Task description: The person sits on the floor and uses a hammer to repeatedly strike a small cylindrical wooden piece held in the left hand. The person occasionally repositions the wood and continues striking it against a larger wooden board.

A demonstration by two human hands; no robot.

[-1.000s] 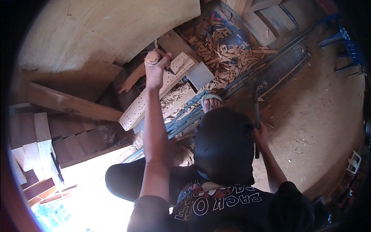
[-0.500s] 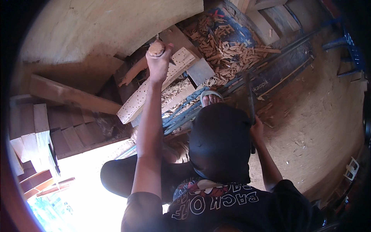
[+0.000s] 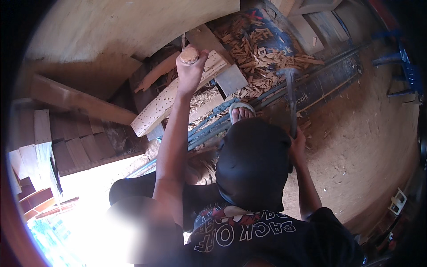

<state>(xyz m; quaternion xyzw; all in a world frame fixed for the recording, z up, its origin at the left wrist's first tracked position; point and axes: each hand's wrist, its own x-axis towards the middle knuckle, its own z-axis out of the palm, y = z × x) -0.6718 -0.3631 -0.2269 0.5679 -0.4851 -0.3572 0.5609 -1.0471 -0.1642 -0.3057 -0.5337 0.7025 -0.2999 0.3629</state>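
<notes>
My left hand (image 3: 190,76) is closed around an upright wooden-handled tool, apparently a chisel; its round wooden butt (image 3: 190,55) shows above the fist, and its lower end is hidden. Below that hand lies a thick pale board (image 3: 153,111) dotted with rows of small dark marks. My right hand (image 3: 299,149), beside my right knee, grips a long, dark, bar-like tool (image 3: 291,100) that points away from me. Its exact kind I cannot make out.
Wood chips (image 3: 267,58) cover the ground beyond the board. Dark pipes (image 3: 213,133) run past my sandalled foot (image 3: 242,113). Wood blocks (image 3: 80,149) are stacked at left, below a long plank (image 3: 84,100). A blue plastic chair (image 3: 407,66) stands far right.
My left hand has shifted slightly right over the board with its tool. The right hand's tool has moved slightly farther away and stands out more clearly. The whole view has shifted a little.
</notes>
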